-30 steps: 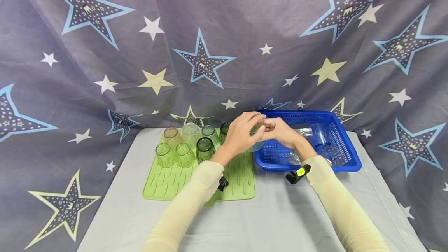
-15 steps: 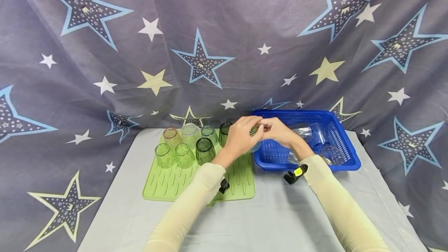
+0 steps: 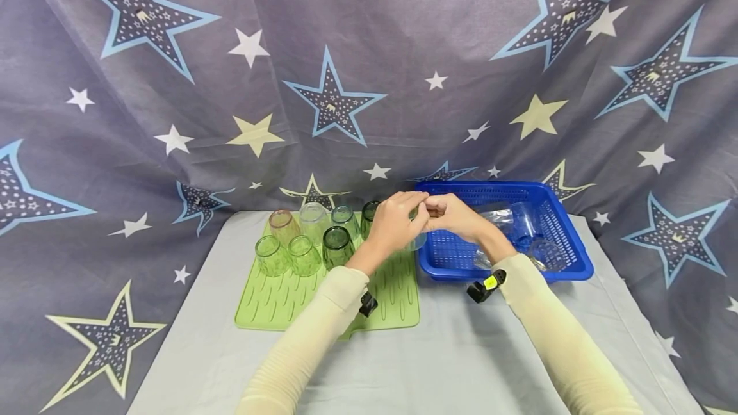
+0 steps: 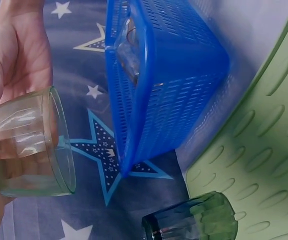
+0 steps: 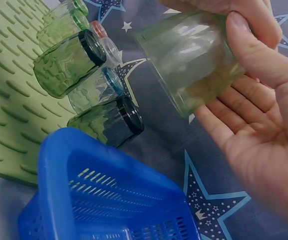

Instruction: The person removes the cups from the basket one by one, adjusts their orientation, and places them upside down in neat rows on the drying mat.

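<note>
Between both hands, raised over the gap between the green drying mat (image 3: 277,306) and the blue basket (image 3: 582,268), is a pale green clear glass (image 5: 188,60). Its mouth points downward. My left hand (image 3: 398,223) grips it from the left; only the edge of that hand shows in the left wrist view. My right hand (image 3: 455,216) holds it from the other side, with the thumb on its base end and the fingers behind it. In the head view the fingers cover most of the glass.
Several tinted glasses stand on the mat, including a dark green glass (image 3: 337,247), a light green glass (image 3: 304,255) and a pinkish glass (image 3: 284,228). In the basket lie a clear glass (image 3: 524,223) and a clear wrapper (image 3: 500,216). A star-patterned curtain (image 3: 369,69) hangs behind the table.
The hands have shifted only slightly, with the fingertips changing position around the glass. The glass has moved a little to the left. The other glasses and the basket stay put.
</note>
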Demonstrator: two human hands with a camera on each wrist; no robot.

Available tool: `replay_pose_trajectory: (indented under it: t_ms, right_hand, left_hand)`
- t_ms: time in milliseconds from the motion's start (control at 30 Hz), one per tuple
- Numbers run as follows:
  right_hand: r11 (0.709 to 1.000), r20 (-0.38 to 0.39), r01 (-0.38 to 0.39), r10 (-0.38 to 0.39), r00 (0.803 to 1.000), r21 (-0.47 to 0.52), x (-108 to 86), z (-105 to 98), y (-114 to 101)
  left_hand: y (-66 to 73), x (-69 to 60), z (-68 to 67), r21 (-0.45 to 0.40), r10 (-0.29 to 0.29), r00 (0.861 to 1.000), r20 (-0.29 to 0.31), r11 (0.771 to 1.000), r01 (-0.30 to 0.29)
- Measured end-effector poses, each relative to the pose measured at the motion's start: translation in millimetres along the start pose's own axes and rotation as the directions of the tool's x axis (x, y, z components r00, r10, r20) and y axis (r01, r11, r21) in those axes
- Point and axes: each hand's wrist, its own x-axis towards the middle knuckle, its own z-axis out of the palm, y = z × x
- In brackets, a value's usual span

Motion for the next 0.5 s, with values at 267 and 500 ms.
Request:
replay_pose_trajectory:
  t_ms: [267, 500]
  right_hand:
    - [0.994, 0.097, -0.058, 0.067, 0.993, -0.088, 0.9, -9, -14]
    - [0.944, 0.083, -0.099, 0.132, 0.988, -0.316, -3.1, -30, -34]
  left_hand:
    - [-2.5, 2.9, -8.4, 0.015, -0.031, 0.999, 0.006, 0.999, 0.031]
    - [-8.7, -0.5, -13.4, 0.079, -0.036, 0.999, -0.036, 0.996, 0.039]
